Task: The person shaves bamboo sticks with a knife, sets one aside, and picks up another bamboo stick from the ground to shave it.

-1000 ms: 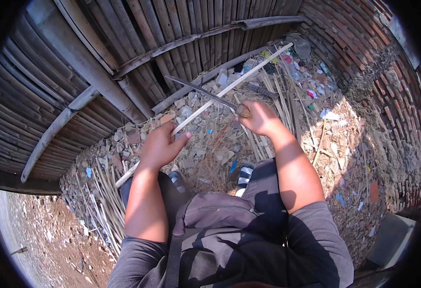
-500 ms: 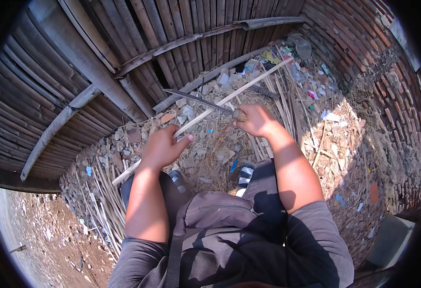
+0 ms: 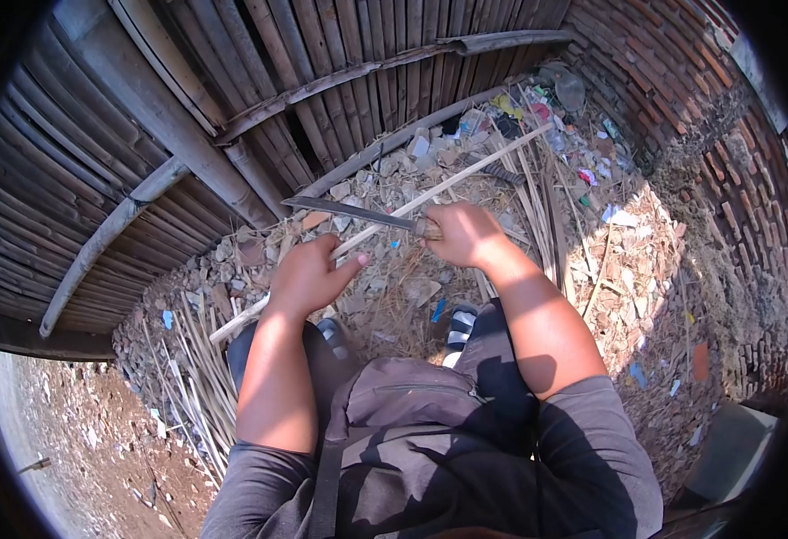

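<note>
A long pale strip of wood or bamboo (image 3: 466, 173) slants from beside my left thigh up to the right. My left hand (image 3: 315, 277) is wrapped round its lower part, thumb pointing right. My right hand (image 3: 459, 235) grips the wooden handle of a long knife (image 3: 358, 213). The dark blade points left and crosses the strip just beyond my left hand, its tip near the foot of the bamboo wall. Whether the edge touches the strip I cannot tell.
A bamboo wall (image 3: 340, 99) rises ahead and left, a brick wall (image 3: 717, 171) on the right. Thin strips (image 3: 194, 377) lie at my left, more (image 3: 537, 202) beyond my right hand. Rubble and litter cover the ground. A grey box-like object (image 3: 733, 449) stands at lower right.
My right hand and the knife have moved left and slightly nearer along the strip, the blade now lying flatter across the view. The strip's far end has dropped a little.
</note>
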`<action>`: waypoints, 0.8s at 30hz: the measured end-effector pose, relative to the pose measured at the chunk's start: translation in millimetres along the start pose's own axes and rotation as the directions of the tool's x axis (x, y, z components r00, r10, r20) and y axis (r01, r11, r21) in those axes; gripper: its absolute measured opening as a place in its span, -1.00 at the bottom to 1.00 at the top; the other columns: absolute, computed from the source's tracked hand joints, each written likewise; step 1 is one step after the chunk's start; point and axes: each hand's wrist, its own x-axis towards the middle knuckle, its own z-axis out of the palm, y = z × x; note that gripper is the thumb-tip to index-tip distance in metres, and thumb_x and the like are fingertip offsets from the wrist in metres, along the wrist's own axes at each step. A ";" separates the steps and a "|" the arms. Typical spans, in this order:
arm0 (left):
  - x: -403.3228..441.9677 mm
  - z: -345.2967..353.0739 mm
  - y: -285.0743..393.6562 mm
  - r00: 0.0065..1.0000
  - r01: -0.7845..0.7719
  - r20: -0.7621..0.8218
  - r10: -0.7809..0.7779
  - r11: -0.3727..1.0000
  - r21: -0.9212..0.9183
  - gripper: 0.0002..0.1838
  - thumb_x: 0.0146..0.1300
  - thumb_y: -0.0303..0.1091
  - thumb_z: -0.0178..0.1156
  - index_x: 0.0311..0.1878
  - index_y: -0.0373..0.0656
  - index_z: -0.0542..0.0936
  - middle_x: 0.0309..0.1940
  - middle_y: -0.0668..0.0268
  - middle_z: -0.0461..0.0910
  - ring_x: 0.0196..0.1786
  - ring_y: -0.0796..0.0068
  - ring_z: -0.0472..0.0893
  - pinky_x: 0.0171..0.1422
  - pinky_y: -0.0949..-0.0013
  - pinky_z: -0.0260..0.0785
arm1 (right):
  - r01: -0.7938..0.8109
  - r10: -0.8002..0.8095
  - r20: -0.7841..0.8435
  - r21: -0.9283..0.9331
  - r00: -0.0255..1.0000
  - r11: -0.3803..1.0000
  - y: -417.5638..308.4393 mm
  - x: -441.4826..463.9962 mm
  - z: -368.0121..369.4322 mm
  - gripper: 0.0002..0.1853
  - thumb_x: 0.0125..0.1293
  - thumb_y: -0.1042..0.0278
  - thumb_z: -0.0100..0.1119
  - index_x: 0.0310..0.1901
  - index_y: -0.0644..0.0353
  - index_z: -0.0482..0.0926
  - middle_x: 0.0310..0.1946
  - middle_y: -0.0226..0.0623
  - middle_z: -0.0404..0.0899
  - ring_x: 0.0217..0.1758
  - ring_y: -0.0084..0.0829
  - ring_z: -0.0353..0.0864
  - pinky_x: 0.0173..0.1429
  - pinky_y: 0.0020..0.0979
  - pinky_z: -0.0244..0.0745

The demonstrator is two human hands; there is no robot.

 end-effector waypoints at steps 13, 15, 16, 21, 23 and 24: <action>2.0 -2.7 0.6 1.000 0.016 0.024 -0.017 0.999 0.041 -0.33 0.28 0.32 0.36 -0.01 -0.21 0.71 -0.37 0.08 0.74 -0.19 -0.04 0.77 -0.06 -0.02 0.57 | -0.121 0.120 -0.043 -0.016 0.992 0.993 38.5 1.6 -2.4 -0.53 0.28 0.04 0.45 0.12 0.12 0.69 0.01 -0.02 0.76 0.13 0.09 0.73 0.24 0.00 0.63; 1.1 -1.7 1.5 1.000 0.016 0.019 -0.017 0.999 0.044 -0.33 0.29 0.32 0.35 -0.01 -0.21 0.71 -0.37 0.08 0.74 -0.18 -0.04 0.78 -0.06 -0.02 0.57 | -0.042 0.044 -0.086 0.016 0.995 0.999 35.9 4.5 9.4 -0.55 0.26 0.05 0.45 0.09 0.12 0.70 -0.03 -0.03 0.77 0.10 0.09 0.74 0.22 0.00 0.64; 0.4 -1.1 2.0 1.000 0.016 0.020 -0.017 0.999 0.041 -0.34 0.29 0.32 0.35 -0.02 -0.21 0.71 -0.37 0.08 0.74 -0.18 -0.04 0.78 -0.06 -0.03 0.57 | -0.026 0.026 -0.068 0.009 0.997 1.000 31.1 5.1 10.6 -0.57 0.26 0.06 0.45 0.07 0.12 0.71 -0.05 -0.03 0.77 0.09 0.08 0.74 0.21 0.00 0.64; 1.3 2.3 0.0 1.000 -0.006 0.009 0.006 1.000 0.017 -0.36 0.28 0.27 0.41 -0.08 -0.26 0.69 -0.42 0.07 0.69 -0.27 0.00 0.75 -0.12 0.04 0.54 | 0.017 -0.016 -0.022 0.021 1.000 1.000 9.7 2.9 6.0 -0.61 0.24 0.06 0.45 0.00 0.12 0.73 -0.10 -0.01 0.76 0.09 0.06 0.74 0.19 -0.02 0.65; 1.7 1.8 -0.8 1.000 -0.010 0.013 0.009 1.000 0.010 -0.36 0.29 0.27 0.40 -0.07 -0.26 0.69 -0.41 0.07 0.69 -0.27 0.00 0.75 -0.12 0.04 0.54 | 0.013 -0.010 -0.033 0.086 0.999 0.996 15.1 2.0 6.3 -0.59 0.24 0.05 0.45 0.02 0.12 0.72 -0.07 0.00 0.76 0.11 0.08 0.73 0.21 -0.02 0.64; 1.4 1.3 -0.8 1.000 -0.015 0.015 0.015 1.000 0.009 -0.35 0.28 0.27 0.40 -0.06 -0.25 0.69 -0.40 0.06 0.71 -0.24 -0.02 0.76 -0.10 0.01 0.54 | 0.012 -0.008 -0.037 0.117 0.999 0.993 18.8 1.5 6.7 -0.58 0.25 0.04 0.45 0.03 0.12 0.72 -0.06 0.01 0.76 0.12 0.09 0.73 0.21 -0.02 0.64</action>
